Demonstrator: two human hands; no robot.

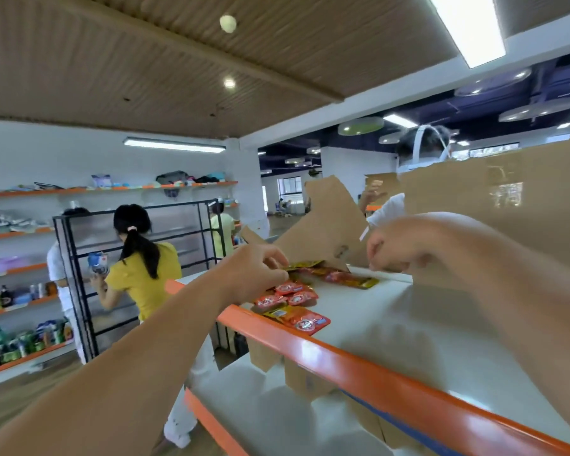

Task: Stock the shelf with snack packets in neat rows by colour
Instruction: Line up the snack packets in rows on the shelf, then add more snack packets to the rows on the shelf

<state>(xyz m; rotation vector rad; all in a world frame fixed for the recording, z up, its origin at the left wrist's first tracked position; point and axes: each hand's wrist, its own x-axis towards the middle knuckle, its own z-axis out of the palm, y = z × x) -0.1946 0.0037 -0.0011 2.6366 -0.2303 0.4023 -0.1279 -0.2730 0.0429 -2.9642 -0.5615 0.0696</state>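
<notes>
Several red snack packets (290,299) lie flat on the white top shelf (392,324), close to its orange front edge. More red and yellow packets (346,278) lie further back by a cardboard flap. My left hand (255,269) reaches over the shelf edge with fingers curled, pinching a yellow packet (305,264) at the back of the group. My right hand (392,250) hovers above the shelf to the right with fingers curled; whether it holds anything is hidden.
A large open cardboard box (494,212) stands on the shelf at the right, its flap (326,222) leaning left. A lower shelf (277,413) holds cardboard boxes. People work at a black rack (139,258) and wall shelves to the left.
</notes>
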